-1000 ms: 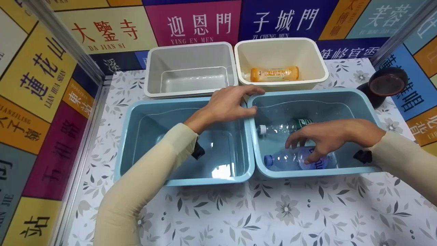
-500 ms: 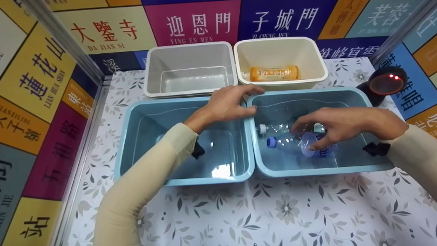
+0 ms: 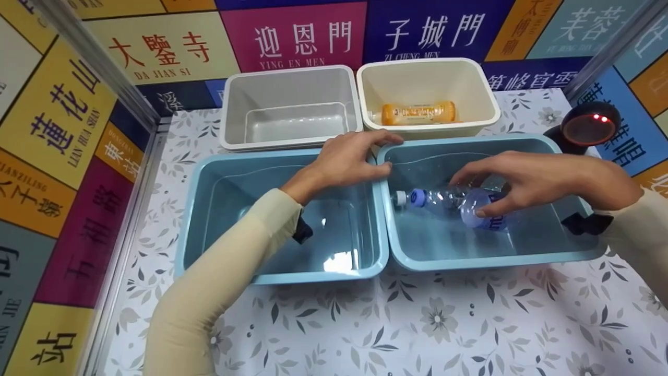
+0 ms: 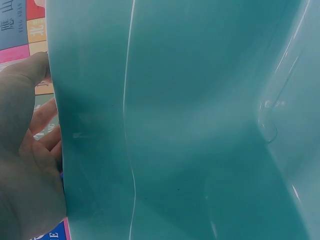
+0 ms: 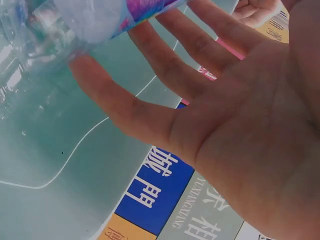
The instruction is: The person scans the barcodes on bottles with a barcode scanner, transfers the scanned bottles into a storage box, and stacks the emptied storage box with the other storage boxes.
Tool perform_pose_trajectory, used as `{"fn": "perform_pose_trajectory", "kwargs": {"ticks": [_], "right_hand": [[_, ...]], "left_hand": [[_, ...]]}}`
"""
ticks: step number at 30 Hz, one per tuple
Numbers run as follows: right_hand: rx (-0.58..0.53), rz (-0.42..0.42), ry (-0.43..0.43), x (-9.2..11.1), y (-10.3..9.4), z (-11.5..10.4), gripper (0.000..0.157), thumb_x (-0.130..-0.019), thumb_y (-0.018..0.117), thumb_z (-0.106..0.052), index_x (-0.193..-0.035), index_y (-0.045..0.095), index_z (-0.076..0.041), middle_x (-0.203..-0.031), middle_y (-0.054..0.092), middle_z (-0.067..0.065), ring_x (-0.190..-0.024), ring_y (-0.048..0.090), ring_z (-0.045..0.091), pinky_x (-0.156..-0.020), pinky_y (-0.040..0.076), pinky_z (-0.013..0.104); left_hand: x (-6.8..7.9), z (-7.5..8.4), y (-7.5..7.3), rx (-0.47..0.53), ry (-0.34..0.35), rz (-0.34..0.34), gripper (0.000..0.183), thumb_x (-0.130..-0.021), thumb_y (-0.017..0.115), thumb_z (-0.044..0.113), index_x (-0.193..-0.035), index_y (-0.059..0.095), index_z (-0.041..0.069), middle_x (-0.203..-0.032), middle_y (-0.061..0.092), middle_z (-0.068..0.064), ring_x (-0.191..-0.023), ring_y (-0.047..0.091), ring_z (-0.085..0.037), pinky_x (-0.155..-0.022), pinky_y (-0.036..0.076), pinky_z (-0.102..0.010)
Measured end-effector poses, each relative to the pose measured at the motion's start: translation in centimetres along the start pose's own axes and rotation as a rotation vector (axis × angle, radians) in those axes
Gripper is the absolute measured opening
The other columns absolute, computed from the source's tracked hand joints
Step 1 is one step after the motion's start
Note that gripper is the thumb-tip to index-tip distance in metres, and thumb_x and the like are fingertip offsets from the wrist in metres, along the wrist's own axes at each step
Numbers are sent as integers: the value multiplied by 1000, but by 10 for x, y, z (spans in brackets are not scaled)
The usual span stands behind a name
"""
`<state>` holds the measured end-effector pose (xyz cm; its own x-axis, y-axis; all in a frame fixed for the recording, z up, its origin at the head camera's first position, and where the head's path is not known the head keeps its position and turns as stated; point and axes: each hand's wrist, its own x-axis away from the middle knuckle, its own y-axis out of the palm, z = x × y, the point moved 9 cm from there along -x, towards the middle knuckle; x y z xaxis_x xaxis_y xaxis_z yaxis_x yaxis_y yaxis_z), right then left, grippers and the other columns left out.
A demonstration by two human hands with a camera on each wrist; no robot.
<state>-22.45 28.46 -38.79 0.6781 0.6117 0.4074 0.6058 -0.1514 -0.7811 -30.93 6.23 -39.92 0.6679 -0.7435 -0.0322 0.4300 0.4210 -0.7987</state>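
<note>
In the head view my right hand holds a clear plastic bottle with a blue-purple cap and purple label, thumb on the near side and fingers on the far side. It is over the right blue bin. The right wrist view shows the fingertips against the bottle. Partly hidden behind it in this bin lies another clear bottle, its white cap showing. My left hand rests where the rims of the two blue bins meet, fingers stretched across; the left wrist view shows the hand beside the bin wall.
Left of centre stands the other blue bin. Behind are a grey bin and a cream bin with an orange-labelled bottle inside. A dark round-headed device with red lights stands at the back right. Patterned panels surround the flowered table.
My right hand has risen and moved back and right, taking the purple-labelled bottle from the near side towards the white-capped one. The device's red lights have come on. My left hand stays put.
</note>
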Motion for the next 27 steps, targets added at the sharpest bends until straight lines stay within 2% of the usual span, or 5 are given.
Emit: {"fn": "perform_pose_trajectory", "kwargs": {"ticks": [4, 9, 13, 19, 27], "right_hand": [[-17, 43, 11, 3, -7, 0, 65, -94, 85, -42, -151, 60, -23, -148, 66, 2, -132, 65, 24, -95, 64, 44], [-1, 98, 32, 8, -18, -1, 65, -94, 85, -41, -150, 61, -21, -145, 68, 0, -129, 67, 22, -93, 64, 38], [2, 130, 57, 12, -24, 2, 64, -95, 84, -40, -151, 60, -22, -145, 68, -1, -130, 67, 22, -96, 64, 42], [-22, 174, 75, 17, -29, 5, 62, -99, 80, -38, -155, 57, -23, -150, 66, 4, -136, 65, 33, -96, 64, 50], [-42, 213, 100, 27, -33, 10, 63, -102, 76, -33, -159, 53, -23, -153, 64, 9, -137, 64, 36, -90, 66, 48]], "left_hand": [[0, 0, 0, 8, -5, -5, 57, -100, 69, 40, -156, 58, 32, -154, 64, 10, -116, 62, -12, -98, 51, -33], [0, 0, -1, 14, -6, -9, 58, -100, 69, 40, -156, 57, 32, -155, 64, 10, -116, 62, -12, -100, 50, -34], [0, -1, 0, 15, 3, -12, 58, -100, 69, 40, -156, 57, 32, -154, 65, 9, -115, 62, -12, -97, 51, -34], [0, -2, 1, 25, 3, -9, 58, -100, 70, 39, -156, 57, 32, -155, 64, 10, -115, 62, -13, -96, 49, -33], [-2, 0, 1, -1, -1, -2, 58, -99, 70, 39, -155, 59, 31, -152, 66, 11, -107, 62, -13, -87, 49, -33]]}}
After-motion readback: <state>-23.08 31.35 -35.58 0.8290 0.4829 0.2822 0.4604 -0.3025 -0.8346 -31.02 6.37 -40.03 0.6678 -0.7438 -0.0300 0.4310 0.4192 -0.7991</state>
